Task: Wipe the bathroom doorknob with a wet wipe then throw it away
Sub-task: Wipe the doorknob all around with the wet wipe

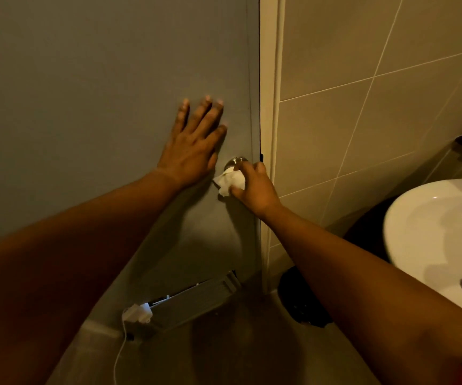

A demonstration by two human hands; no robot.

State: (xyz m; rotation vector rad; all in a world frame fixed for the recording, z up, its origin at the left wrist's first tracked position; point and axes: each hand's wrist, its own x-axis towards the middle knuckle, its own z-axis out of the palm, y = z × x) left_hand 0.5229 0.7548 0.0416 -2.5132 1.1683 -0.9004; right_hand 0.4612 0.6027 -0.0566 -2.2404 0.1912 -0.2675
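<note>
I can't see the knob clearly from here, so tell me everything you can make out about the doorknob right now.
The doorknob is a round knob in what looks like brushed silver metal, mounted near the closing edge of the grey door, beside the pale frame. Only its upper part shows; the lower part is covered by a crumpled white wet wipe pressed against it by the right hand. The left hand lies flat on the door just left of it, not touching the knob. Any lock or keyhole is hidden.

Tight at silver round metal doorknob (236,161), open elsewhere.
Left hand (193,147) flat on grey door (85,107) just left of knob; right hand (254,187) w/ crumpled white wipe (231,182) covers knob's lower right. Cream door frame (270,107) close on right. White round sink (429,240) blocks lower right; door above hands bare.
</note>
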